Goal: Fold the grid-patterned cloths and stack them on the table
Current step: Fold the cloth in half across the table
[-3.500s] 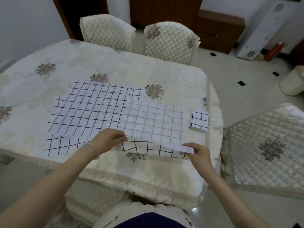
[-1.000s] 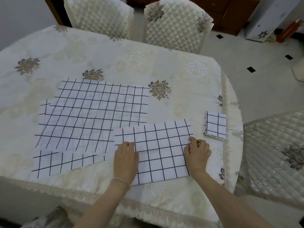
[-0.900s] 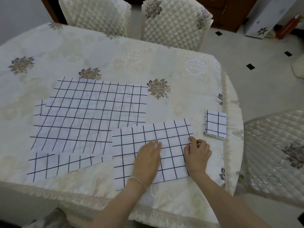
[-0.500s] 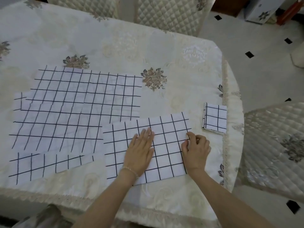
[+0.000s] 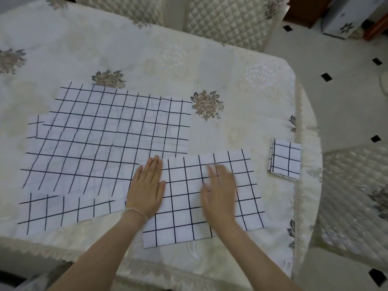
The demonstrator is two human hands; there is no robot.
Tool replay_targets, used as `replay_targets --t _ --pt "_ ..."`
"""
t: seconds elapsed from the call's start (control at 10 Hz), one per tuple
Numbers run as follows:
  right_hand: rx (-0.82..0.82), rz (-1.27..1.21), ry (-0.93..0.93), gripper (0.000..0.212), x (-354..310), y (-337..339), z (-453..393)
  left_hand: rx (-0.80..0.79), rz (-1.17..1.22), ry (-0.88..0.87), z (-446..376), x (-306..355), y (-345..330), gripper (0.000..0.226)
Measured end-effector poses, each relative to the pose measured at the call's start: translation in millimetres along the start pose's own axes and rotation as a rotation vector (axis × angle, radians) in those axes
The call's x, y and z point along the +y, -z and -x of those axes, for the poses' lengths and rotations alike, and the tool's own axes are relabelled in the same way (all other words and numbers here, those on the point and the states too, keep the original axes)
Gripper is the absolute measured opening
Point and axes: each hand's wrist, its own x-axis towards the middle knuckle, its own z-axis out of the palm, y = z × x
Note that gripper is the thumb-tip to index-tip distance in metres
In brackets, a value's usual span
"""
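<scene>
1. Cloths with the grid pattern are lying across the near half of the surface; farthest left, the unfolded cloths are lying spread flat and overlapping, waiting their turn.
2. Left hand is resting flat with straight fingers on the left edge of the half-folded cloth, grasping nothing.
3. Right hand is lying open on the middle of that same cloth, blurred, apparently sweeping across it and holding nothing.
4. Judging from this, the step is smoothing the fold: it is best done by keeping 1 palm anchoring the edge while the other is pressing outward, so trapped air and wrinkles are leaving before the next fold.
5. Grid lines are offering a guide; matching them along the edges should be keeping corners square.
6. Farthest right, the folded cloth is sitting near the surface's edge, well apart from both hands, probably starting the stack.
</scene>
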Motion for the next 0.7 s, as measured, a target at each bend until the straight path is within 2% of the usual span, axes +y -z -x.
replay_targets --t 0.1,0.2,0.3,0.5,0.7 --pt "-0.337 -0.004 0.285 0.056 -55.7 -43.0 6.2 -0.012 -0.028 -0.001 0.1 1.6 -0.6 0.062" --pt "-0.433 0.017 0.293 0.06 -53.3 -65.8 0.4 0.0 -0.032 -0.012 -0.2 0.5 -0.8 0.063" --pt "-0.394 0.123 0.3 0.057 -17.5 -59.7 -16.8 0.011 -0.011 -0.01 0.0 0.1 -0.5 0.06" --pt "-0.293 0.242 0.064 0.059 83.3 -13.3 -38.1 0.009 -0.007 -0.018 0.0 0.8 1.3 0.06" --pt "-0.254 0.196 0.013 0.06 90.6 -1.9 -38.6 0.006 -0.053 -0.017 -1.6 1.2 3.1 0.061"
